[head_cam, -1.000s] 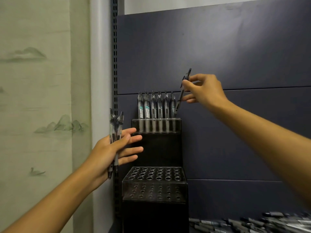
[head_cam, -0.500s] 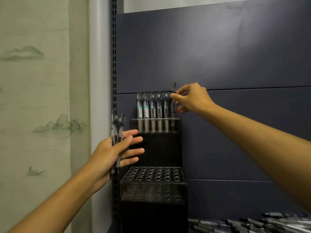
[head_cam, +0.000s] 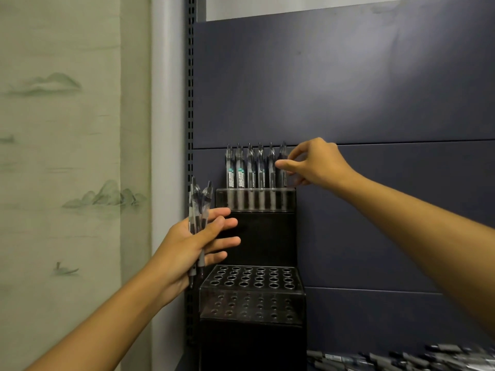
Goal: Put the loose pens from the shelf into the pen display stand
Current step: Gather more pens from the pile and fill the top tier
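My right hand (head_cam: 317, 164) is up at the top tier of the pen stand (head_cam: 255, 236), thumb and fingertips pinched on the rightmost pen (head_cam: 283, 167) of the back row, which already sits upright in its hole beside the five others. To finish this well, I would press it straight down along its own line until it bottoms out, then let the fingers part sideways and away from the row, so I don't tilt its neighbours.

My left hand (head_cam: 198, 245) has its thumb clamping a small bunch of pens (head_cam: 197, 207) against the palm, the other fingers stretched out straight, just left of the stand. I would keep that bunch upright and close by, so the next pen passes over quickly.

The lower tier (head_cam: 251, 279) shows only empty holes, and many loose pens (head_cam: 401, 360) lie on the shelf at bottom right, so I judge the job barely begun.
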`<state>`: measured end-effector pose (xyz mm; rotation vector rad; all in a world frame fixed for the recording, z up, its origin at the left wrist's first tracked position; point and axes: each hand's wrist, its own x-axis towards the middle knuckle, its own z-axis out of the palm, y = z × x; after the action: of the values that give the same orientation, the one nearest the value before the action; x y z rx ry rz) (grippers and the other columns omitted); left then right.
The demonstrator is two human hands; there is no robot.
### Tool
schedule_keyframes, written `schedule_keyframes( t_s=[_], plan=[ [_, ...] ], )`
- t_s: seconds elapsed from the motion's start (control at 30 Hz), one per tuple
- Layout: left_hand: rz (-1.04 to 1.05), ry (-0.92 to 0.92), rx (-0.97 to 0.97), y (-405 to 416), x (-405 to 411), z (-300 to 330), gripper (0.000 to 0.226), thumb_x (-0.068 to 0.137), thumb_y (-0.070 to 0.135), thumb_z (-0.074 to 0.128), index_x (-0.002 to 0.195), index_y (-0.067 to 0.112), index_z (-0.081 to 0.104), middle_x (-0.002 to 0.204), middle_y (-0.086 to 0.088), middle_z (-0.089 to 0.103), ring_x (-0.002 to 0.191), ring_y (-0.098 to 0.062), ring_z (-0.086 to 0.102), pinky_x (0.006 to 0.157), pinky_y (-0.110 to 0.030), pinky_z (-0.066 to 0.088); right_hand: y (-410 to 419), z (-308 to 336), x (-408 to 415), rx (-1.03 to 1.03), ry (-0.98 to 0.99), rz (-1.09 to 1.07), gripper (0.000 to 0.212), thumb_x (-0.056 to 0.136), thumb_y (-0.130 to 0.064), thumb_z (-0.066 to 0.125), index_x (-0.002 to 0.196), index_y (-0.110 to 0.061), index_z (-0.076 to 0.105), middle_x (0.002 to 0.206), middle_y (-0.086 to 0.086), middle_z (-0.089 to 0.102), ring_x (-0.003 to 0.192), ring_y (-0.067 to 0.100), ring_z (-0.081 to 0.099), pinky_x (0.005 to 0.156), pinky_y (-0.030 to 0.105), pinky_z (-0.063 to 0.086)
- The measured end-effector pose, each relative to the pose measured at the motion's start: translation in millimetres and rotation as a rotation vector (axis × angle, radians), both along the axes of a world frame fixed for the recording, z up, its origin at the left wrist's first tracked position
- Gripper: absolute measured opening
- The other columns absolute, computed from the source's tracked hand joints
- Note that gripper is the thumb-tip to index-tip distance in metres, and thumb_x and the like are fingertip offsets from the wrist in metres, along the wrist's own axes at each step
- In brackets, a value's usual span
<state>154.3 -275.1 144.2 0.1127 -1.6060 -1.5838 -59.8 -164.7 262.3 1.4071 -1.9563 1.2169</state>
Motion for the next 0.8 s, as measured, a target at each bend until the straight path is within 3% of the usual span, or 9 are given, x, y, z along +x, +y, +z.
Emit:
schedule_keyframes(
  t_s=[0.07, 0.13, 0.23, 0.3, 0.43, 0.6, 0.7, 0.8],
  plan=[
    [0.004, 0.010, 0.007, 1.3, -0.8, 1.4, 0.030, 0.081, 0.025, 0.063, 0.111, 0.019, 0.066, 0.103, -0.001, 0.077, 0.086, -0.021, 0.076, 0.056, -0.021, 0.059, 4.2, -2.8, 7.5, -0.097, 0.099, -0.053, 0.036, 0.083, -0.051, 0.072, 0.093, -0.016, 0.070, 0.072, 0.001, 0.072, 0.061, 0.008, 0.068, 0.070, 0.030, 0.060],
    [0.008, 0.018, 0.004, 4.3, -3.2, 3.0, 0.027, 0.083, 0.024, 0.064, 0.109, 0.019, 0.067, 0.101, 0.000, 0.077, 0.083, -0.020, 0.076, 0.056, -0.020, 0.058, 8.4, -8.9, 31.7, -0.155, 0.129, 0.055, 0.030, 0.085, -0.048, 0.071, 0.087, -0.019, 0.071, 0.070, -0.005, 0.070, 0.058, 0.003, 0.064, 0.062, 0.020, 0.054],
    [0.024, -0.009, -0.022, 10.2, -10.2, 5.1, 0.024, 0.087, 0.023, 0.064, 0.110, 0.019, 0.067, 0.099, 0.001, 0.077, 0.081, -0.019, 0.076, 0.054, -0.018, 0.056, 3.7, -28.3, 74.4, 0.049, -0.002, 0.338, 0.027, 0.085, -0.046, 0.072, 0.091, -0.020, 0.072, 0.074, -0.004, 0.073, 0.058, 0.003, 0.067, 0.049, 0.014, 0.046],
    [0.033, -0.026, -0.044, 14.7, -12.4, 8.3, 0.031, 0.081, 0.029, 0.066, 0.110, 0.018, 0.067, 0.099, 0.000, 0.077, 0.077, -0.018, 0.075, 0.051, -0.017, 0.052, -6.1, -40.4, 87.7, 0.165, -0.045, 0.400, 0.032, 0.083, -0.047, 0.074, 0.097, -0.019, 0.072, 0.080, -0.002, 0.074, 0.065, 0.008, 0.069, 0.050, 0.016, 0.049],
    [0.020, -0.033, -0.069, 15.8, -9.8, 13.6, 0.030, 0.085, 0.032, 0.062, 0.112, 0.018, 0.064, 0.099, -0.002, 0.077, 0.069, -0.012, 0.073, 0.050, -0.017, 0.050, -16.4, -45.1, 90.1, 0.075, -0.184, 0.453, 0.029, 0.085, -0.036, 0.076, 0.097, -0.010, 0.072, 0.081, 0.007, 0.073, 0.061, 0.009, 0.066, 0.049, 0.013, 0.046],
    [0.002, -0.031, -0.065, 12.2, -3.0, 15.1, 0.024, 0.094, 0.025, 0.057, 0.115, 0.014, 0.063, 0.099, -0.001, 0.077, 0.077, -0.015, 0.075, 0.056, -0.019, 0.056, -24.5, -46.7, 94.8, 0.095, -0.205, 0.513, 0.024, 0.089, -0.030, 0.072, 0.105, -0.012, 0.074, 0.081, -0.003, 0.070, 0.071, 0.004, 0.065, 0.056, 0.012, 0.046],
    [-0.035, -0.034, -0.071, 9.5, 3.0, 13.2, 0.024, 0.095, 0.021, 0.054, 0.117, 0.015, 0.063, 0.104, -0.001, 0.077, 0.088, -0.020, 0.075, 0.065, -0.023, 0.061, -26.2, -48.7, 96.8, 0.079, -0.283, 0.599, 0.015, 0.091, -0.023, 0.070, 0.098, -0.011, 0.074, 0.073, -0.007, 0.071, 0.069, 0.005, 0.068, 0.065, 0.017, 0.052],
    [-0.046, -0.039, -0.089, 6.3, 10.0, 10.9, 0.027, 0.093, 0.022, 0.055, 0.118, 0.017, 0.062, 0.108, -0.001, 0.076, 0.097, -0.022, 0.074, 0.073, -0.026, 0.062, -26.2, -46.4, 101.2, 0.007, -0.243, 0.577, 0.014, 0.095, -0.025, 0.065, 0.089, -0.015, 0.074, 0.069, -0.012, 0.068, 0.069, 0.005, 0.066, 0.066, 0.022, 0.049]
  ],
)
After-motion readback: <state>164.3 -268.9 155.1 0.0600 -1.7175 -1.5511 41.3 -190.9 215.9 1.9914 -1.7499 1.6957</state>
